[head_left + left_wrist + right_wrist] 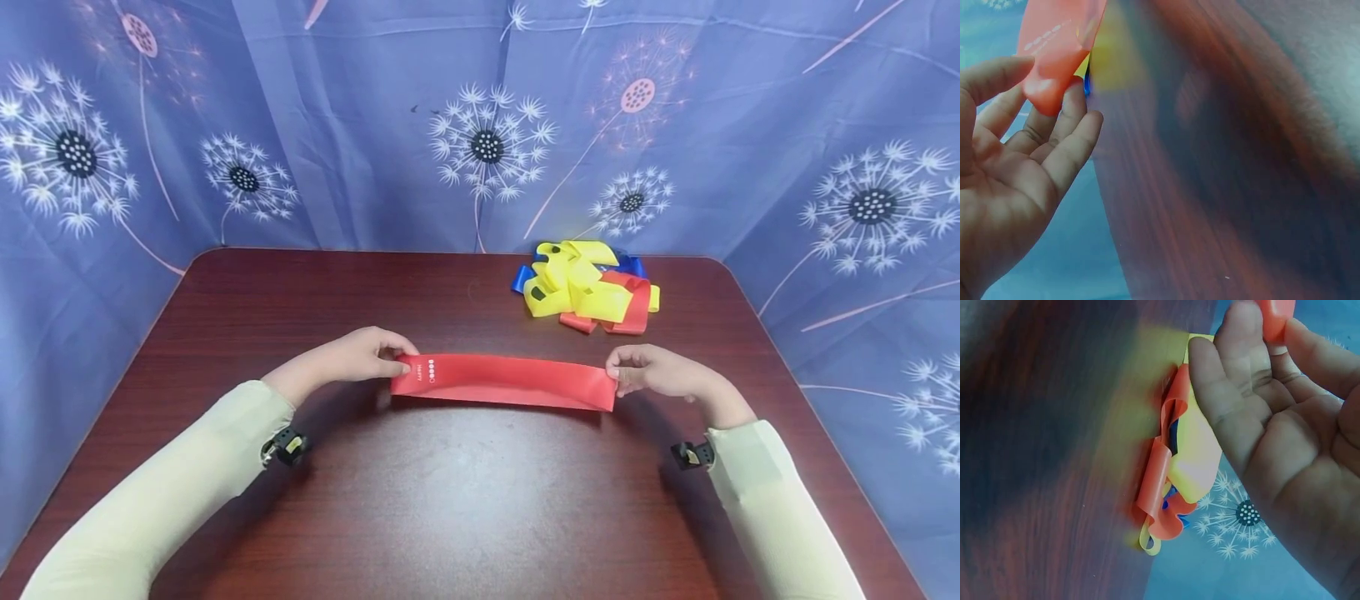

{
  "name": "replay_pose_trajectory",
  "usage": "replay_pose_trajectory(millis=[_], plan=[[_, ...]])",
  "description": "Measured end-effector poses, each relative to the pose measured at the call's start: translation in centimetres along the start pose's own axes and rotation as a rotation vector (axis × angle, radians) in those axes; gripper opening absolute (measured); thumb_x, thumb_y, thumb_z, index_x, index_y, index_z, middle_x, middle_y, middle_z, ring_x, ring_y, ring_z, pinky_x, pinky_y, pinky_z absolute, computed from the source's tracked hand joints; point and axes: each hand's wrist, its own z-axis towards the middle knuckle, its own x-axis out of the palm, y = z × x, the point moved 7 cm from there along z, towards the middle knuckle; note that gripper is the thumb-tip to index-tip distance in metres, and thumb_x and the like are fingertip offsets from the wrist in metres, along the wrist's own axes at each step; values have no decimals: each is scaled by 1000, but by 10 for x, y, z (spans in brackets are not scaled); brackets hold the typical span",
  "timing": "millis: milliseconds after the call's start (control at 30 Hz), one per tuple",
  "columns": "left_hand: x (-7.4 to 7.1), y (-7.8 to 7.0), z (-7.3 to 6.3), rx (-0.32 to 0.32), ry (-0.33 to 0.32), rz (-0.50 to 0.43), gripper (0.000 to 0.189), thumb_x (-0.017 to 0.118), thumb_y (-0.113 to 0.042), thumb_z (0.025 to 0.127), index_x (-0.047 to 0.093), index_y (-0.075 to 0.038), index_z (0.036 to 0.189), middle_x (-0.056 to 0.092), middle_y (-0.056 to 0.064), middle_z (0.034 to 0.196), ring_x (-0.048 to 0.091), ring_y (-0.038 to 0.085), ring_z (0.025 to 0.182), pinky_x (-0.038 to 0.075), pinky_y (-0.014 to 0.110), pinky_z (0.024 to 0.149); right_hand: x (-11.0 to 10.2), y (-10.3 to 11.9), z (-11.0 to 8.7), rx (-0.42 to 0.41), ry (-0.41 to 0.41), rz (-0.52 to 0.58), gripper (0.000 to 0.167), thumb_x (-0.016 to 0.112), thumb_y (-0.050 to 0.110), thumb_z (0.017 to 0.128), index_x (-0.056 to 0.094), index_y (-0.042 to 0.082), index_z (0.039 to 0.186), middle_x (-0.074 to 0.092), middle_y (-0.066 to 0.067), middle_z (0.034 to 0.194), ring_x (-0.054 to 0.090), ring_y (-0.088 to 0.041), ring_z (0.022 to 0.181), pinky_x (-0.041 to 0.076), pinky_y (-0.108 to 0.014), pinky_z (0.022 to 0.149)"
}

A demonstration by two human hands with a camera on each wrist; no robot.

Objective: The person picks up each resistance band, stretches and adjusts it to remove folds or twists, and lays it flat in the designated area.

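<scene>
A flat red resistance band (510, 382) with white dots and the word "Heavy" near its left end is stretched out sideways in the head view. My left hand (367, 353) pinches its left end between thumb and fingers. The right hand (654, 372) pinches the other end the same way. In the left wrist view the band (1054, 56) bends into a rounded loop at the fingertips of the left hand (1029, 144). Only a small red end of the band (1277, 317) shows at the fingers of the right hand (1272, 419).
A loose heap of yellow, blue and red bands (577, 287) lies at the back right of the dark red-brown wooden table (322, 292). Behind and beside the table hangs a blue cloth (375, 125) with dandelion prints. Each wrist wears a small black camera (288, 446).
</scene>
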Motion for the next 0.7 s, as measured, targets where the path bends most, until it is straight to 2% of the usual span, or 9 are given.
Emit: replay_pose_trajectory(millis=[133,233,333,433,533,700], plan=[[-1,8,-5,-28,-35,-29,25,68,-8,93,73,-1,117,75,15,109,63,22,98,52,34,89,5,2,-1,-25,0,21,21,58,14,103,58,-7,107,65,-7,96,69,-16,93,59,-30,92],[-2,14,-10,-24,-58,-69,26,67,-6,93,73,0,117,75,14,107,61,18,95,50,31,85,10,3,-2,-43,-15,36,21,58,13,102,58,-8,107,66,-7,97,69,-13,92,59,-30,91],[-1,20,-17,-46,-67,-141,28,68,-5,92,71,3,119,75,15,104,60,13,89,51,28,80,13,5,-1,-42,-43,69,22,59,12,102,57,-9,107,66,-6,98,69,-11,93,60,-32,93],[1,27,-24,-97,-75,-229,32,67,-3,92,69,6,122,74,16,103,62,10,84,54,28,76,16,6,1,-20,-81,96,23,62,13,101,58,-9,110,67,-4,98,69,-10,92,60,-35,94],[2,31,-30,-124,-98,-289,33,67,-2,92,67,9,123,71,18,101,63,9,80,57,29,72,18,8,2,-11,-117,111,26,64,13,100,59,-9,112,68,-2,96,69,-11,91,60,-34,93],[1,34,-38,-149,-145,-318,32,69,-3,91,68,8,121,69,17,99,59,12,73,51,27,63,21,11,1,-11,-167,125,27,67,13,98,60,-9,112,68,0,91,69,-18,90,60,-30,89]])
